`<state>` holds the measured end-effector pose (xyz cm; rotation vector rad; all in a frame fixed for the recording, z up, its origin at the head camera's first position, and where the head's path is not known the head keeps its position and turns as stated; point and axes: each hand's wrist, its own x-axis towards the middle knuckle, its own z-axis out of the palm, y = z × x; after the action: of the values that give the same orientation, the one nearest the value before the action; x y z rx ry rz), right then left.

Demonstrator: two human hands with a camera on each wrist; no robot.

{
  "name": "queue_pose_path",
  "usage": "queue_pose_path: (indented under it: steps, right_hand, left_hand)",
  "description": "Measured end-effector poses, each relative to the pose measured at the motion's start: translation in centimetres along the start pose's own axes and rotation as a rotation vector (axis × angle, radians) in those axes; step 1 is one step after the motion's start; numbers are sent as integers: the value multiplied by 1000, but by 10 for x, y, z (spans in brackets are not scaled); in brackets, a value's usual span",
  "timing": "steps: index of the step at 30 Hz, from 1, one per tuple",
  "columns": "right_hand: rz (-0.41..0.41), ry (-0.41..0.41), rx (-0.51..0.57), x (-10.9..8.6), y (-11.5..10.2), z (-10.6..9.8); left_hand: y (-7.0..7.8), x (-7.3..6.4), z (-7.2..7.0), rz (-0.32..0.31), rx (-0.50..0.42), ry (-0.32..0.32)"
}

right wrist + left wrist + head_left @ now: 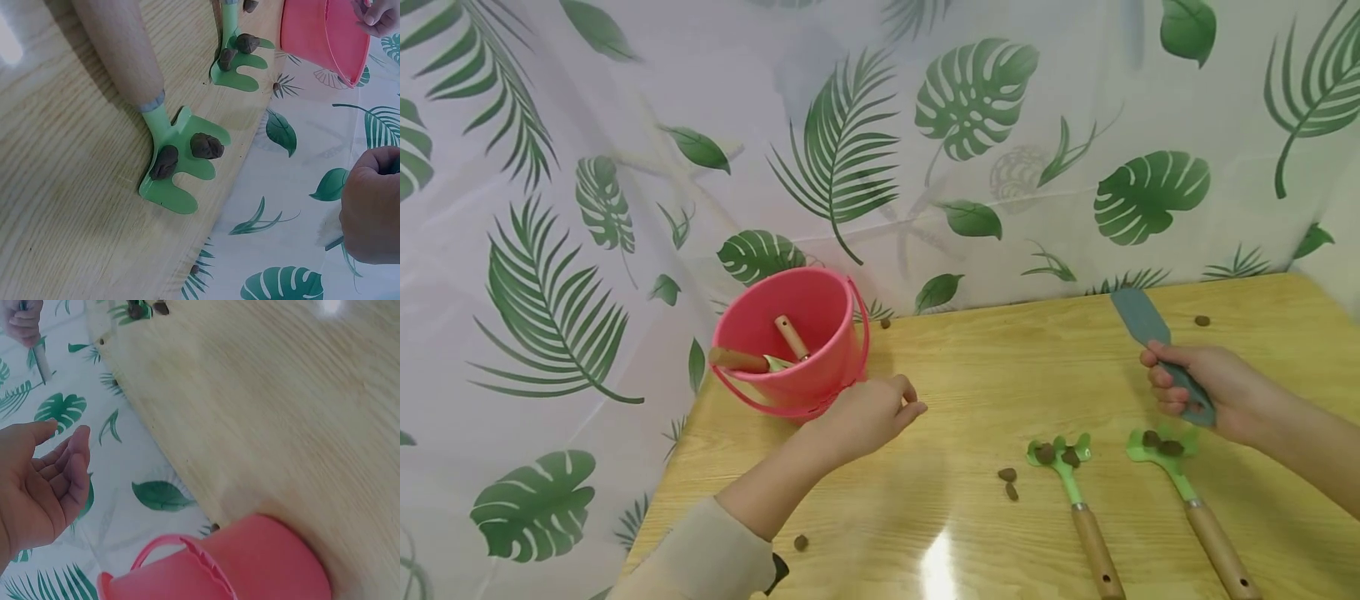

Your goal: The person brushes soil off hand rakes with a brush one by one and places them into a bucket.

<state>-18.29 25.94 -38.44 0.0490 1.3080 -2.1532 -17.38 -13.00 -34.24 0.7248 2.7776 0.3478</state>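
Note:
My right hand (1225, 387) grips a grey-blue spatula (1141, 317) by its handle, blade pointing up and away over the table's right side. My left hand (865, 417) holds nothing, its fingers loosely bent, in front of the pink bucket (835, 367). The left wrist view also has this empty hand (44, 481), above the bucket's level. Below the spatula lie two green hand rakes with wooden handles, the right one (1180, 479) and the left one (1067, 479). Brown lumps (207, 146) rest on their tines. In the bucket stand tools with wooden handles (792, 337).
The wooden table (970, 367) meets a leaf-printed cloth (880, 167) at its back and left. Loose brown lumps lie beside the left rake (1007, 475), near the front left (801, 542) and at the back right (1202, 320). Another small lump (885, 323) sits behind the bucket.

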Motion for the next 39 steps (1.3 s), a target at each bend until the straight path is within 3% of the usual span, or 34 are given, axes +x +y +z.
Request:
queue_pose_path:
  steps: [10,19,24,28,34,39]
  right_hand:
    - [15,8,-15,-3,8,-3]
    - [-8,0,-42,-4,9,-4]
    - [-13,10,-59,-4,6,-3]
    - [-8,29,-73,-3,4,-2]
    - [-13,9,-67,-1,5,0]
    - [-18,6,-58,-1,5,0]
  left_hand:
    - [27,4,37,-11,-273,-144]
    - [49,16,80,25,-458,-225]
    - [61,19,96,37,-566,-277]
    - [68,23,106,12,-656,-311]
    - [78,30,119,-74,-764,-354]
    - [92,32,129,-133,-746,-349]
